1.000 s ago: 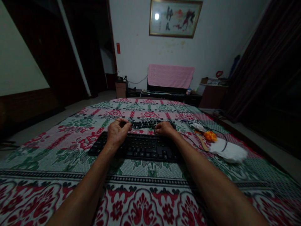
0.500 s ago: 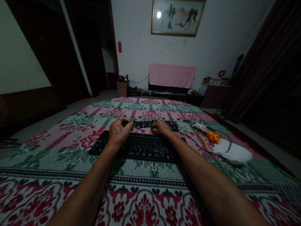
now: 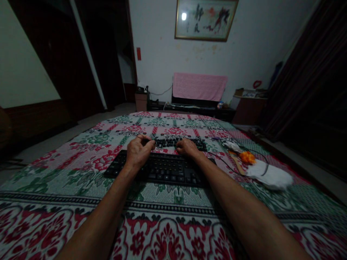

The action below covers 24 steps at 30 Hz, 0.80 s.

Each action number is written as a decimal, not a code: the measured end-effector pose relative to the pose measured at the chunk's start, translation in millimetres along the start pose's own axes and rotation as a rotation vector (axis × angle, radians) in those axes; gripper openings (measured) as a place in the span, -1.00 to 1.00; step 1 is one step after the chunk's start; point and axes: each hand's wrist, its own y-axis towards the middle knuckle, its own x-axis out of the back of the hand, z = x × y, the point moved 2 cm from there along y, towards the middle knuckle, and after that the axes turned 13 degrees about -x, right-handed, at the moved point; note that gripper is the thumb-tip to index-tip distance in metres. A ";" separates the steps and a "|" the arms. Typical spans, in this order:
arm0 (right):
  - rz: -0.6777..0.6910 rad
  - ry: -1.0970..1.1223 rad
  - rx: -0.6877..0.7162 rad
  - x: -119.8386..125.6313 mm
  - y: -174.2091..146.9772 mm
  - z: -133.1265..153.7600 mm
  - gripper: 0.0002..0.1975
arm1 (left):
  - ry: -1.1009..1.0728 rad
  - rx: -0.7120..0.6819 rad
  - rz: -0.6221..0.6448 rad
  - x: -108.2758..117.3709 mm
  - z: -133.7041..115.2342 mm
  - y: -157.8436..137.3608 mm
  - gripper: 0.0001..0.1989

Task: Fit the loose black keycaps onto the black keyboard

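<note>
A black keyboard [image 3: 168,168] lies across the patterned cover, and its middle shows rows of small pale dots where the keys look bare. Just beyond it spreads a band of loose black keycaps [image 3: 165,143]. My left hand [image 3: 138,150] is over the keyboard's far edge, thumb and forefinger pinched on a small dark piece that looks like a keycap. Among the loose keycaps, my right hand [image 3: 187,147] has its fingers curled down and together; whatever is under the fingertips is hidden. A black cable [image 3: 223,162] runs to the right.
Right of the keyboard lie a white bag-like bundle [image 3: 271,176], an orange crumpled thing [image 3: 247,157] and a flat tan strip [image 3: 237,164]. The floral cover [image 3: 89,155] stretches out all round. A pink cloth [image 3: 199,86] drapes over something by the far wall.
Both hands hold nearly the same place and pose. The whole view has shifted very slightly; nothing else has visibly moved.
</note>
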 end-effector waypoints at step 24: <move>-0.083 0.489 0.041 15.9 -53.5 24.0 -0.72 | 0.188 0.268 0.325 6.1 8.8 -1.2 -0.88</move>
